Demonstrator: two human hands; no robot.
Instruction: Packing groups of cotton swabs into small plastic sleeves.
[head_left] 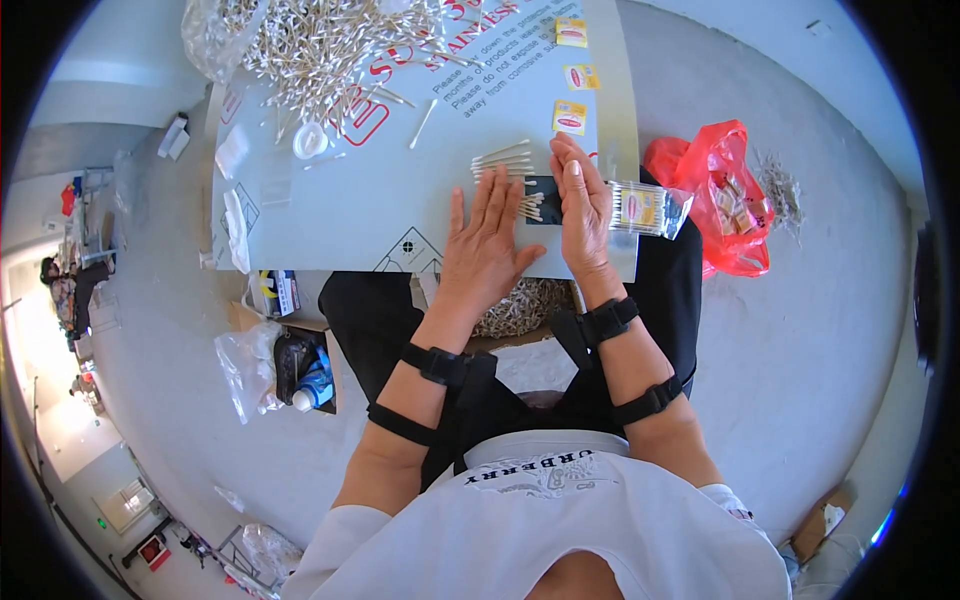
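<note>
Grey counter [370, 215] under both hands' fingers. Far left of the left fingers: crumpled white pieces [237, 232] along the counter's edge. Nearer, up-left of them: small round white tub [310, 141], then a big heap of cotton swabs [320, 75] beyond it. One loose swab [423, 124] lies between heap and left fingers. Left hand [485, 245]: palm down, fingers extended flat, thumb out, gripping nothing, on or just over a row of swabs [503, 158]. More swab tips show right of those fingers, over a dark strip [545, 211]. Three yellow labels [570, 117] lined up ahead of the right fingertips. Right hand [583, 205]: on edge, fingers straight, together; can't tell if they pinch anything. Clear swab packet [640, 207] just right of them, contact unclear. Red bag [733, 257] farther right.
</note>
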